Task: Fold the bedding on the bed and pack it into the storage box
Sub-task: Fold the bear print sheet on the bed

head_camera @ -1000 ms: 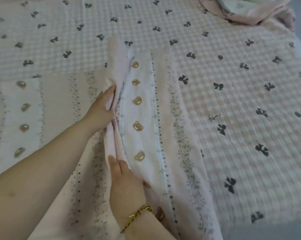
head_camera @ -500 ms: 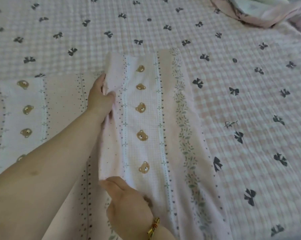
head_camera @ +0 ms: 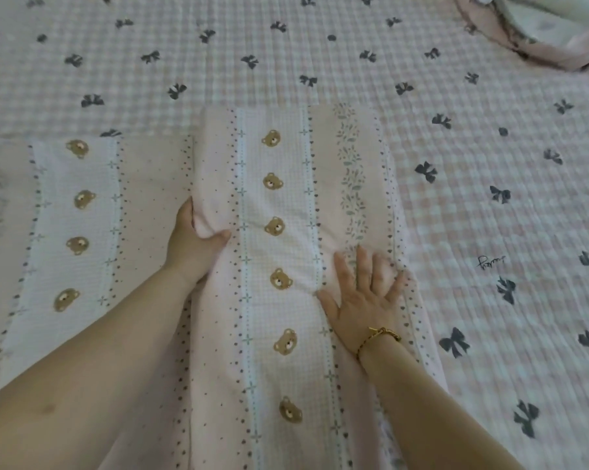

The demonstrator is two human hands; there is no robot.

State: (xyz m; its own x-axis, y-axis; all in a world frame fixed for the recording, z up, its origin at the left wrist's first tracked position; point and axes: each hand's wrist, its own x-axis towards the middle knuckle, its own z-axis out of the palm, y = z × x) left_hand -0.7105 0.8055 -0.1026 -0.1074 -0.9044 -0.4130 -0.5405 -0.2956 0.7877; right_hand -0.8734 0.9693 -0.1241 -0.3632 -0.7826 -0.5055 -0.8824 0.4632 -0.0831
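Now left hand [head_camera: 193,244] fingers pinch bear-print sheet [head_camera: 279,371] fold; right hand [head_camera: 364,295] fingers flat, pressing.

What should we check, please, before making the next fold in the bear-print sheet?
1. Left hand grips the folded edge of the bear-print sheet: ok.
2. Right hand presses flat on the fold, fingers spread: ok.
3. Fold lies smooth: not ok, puckered between the hands.
4. Fold's far end lies straight across: ok.
5. Bundled bedding at the far right lies apart from the fold: ok.
6. Storage box within reach: cannot tell, not in view.
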